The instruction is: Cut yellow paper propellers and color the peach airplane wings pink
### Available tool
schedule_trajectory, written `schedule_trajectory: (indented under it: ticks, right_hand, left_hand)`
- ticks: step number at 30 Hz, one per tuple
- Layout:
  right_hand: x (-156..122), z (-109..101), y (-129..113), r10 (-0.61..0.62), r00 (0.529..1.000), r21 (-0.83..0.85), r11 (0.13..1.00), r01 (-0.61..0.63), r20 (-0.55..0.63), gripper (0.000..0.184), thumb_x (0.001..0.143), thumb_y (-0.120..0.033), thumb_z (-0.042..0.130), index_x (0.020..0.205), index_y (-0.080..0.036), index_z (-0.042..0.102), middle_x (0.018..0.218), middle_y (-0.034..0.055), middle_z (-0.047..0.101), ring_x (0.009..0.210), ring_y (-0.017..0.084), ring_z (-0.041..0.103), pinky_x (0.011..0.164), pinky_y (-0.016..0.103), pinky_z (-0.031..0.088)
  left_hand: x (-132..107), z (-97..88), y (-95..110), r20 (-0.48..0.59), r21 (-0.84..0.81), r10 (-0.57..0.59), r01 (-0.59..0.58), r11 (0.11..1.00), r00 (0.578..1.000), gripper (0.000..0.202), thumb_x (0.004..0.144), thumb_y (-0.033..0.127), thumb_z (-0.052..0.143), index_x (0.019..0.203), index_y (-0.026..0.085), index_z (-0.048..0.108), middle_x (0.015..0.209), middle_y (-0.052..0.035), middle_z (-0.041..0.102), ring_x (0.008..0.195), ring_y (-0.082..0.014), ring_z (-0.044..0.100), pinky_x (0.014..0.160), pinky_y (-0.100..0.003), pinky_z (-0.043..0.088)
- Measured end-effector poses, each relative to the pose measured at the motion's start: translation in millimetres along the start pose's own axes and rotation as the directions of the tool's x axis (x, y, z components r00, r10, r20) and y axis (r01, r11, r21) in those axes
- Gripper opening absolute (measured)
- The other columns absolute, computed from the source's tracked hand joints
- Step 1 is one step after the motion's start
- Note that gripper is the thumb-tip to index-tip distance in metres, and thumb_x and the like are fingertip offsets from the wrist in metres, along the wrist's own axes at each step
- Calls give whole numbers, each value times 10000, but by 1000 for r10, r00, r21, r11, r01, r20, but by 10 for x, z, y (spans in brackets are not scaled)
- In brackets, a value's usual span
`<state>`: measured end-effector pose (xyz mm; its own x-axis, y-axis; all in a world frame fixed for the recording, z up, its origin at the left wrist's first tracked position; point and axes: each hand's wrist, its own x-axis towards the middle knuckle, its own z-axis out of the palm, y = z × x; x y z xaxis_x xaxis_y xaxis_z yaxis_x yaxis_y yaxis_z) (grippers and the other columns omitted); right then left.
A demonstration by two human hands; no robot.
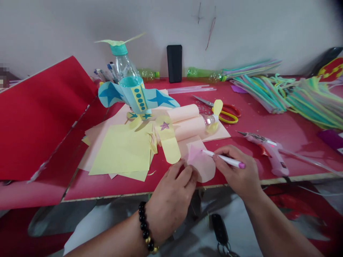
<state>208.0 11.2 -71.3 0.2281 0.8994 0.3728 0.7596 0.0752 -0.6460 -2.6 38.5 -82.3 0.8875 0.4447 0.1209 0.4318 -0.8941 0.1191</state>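
In the head view, my right hand [239,171] grips a white felt-tip pen [227,160] with a pinkish-purple end. Its tip touches a pink-coloured star [196,153] on a peach paper wing [205,172]. My left hand [174,192], below a black bead bracelet, has its fingers curled together on the wing's lower left edge, holding it. The wing joins a paper-wrapped bottle plane [187,126] lying on its side, with a yellow propeller [218,107] at its cap. Beside the left hand lies a yellow tail strip [170,144] with a purple star.
A blue bottle plane [131,92] stands behind yellow paper sheets [120,150]. Scissors [227,113], a pink glue gun [268,148] and bundles of coloured strips [308,100] lie to the right. A black phone [174,64] leans on the wall. A red board [45,117] is at left.
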Motion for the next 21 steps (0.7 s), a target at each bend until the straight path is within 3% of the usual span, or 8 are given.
schedule_trajectory:
  ticks: [3, 12, 18, 21]
  right_hand:
    - [-6, -3, 6, 5, 1000, 11, 1000, -5, -21, 33, 837, -248, 637, 836, -215, 631, 711, -21, 650, 610, 121, 593, 572, 227, 443]
    - [48, 48, 25, -60, 989, 84, 995, 48, 137, 89, 871, -273, 598, 910, -201, 632, 814, 16, 675, 702, 151, 623, 622, 248, 470]
    - [25, 20, 15, -20, 998, 37, 999, 19, 51, 55, 852, -261, 612, 832, -211, 623, 714, -9, 648, 609, 134, 590, 559, 237, 444]
    - [32, 21, 14, -31, 996, 69, 997, 25, 80, 66, 853, -268, 610, 868, -207, 631, 758, 1, 662, 643, 142, 604, 573, 242, 455]
  left_hand:
    - [6, 2, -5, -3, 3, -1, 1, 1000, 1000, 374, 962, 162, 329, 1277, 91, 517, 1291, -116, 558, 1276, -233, 453, 1192, -434, 236]
    - [16, -5, -10, -19, -3, 0, 0, 1000, 1000, 383, 964, 157, 314, 1275, 73, 520, 1293, -126, 553, 1278, -233, 451, 1193, -436, 237]
    - [23, -19, -5, -15, -5, 4, -4, 1000, 1000, 363, 962, 152, 319, 1240, 86, 544, 1266, -117, 571, 1255, -227, 472, 1188, -435, 250]
    - [21, -18, -3, -17, -5, 6, -7, 1000, 1000, 369, 962, 160, 324, 1256, 87, 534, 1280, -118, 565, 1264, -228, 463, 1187, -435, 250]
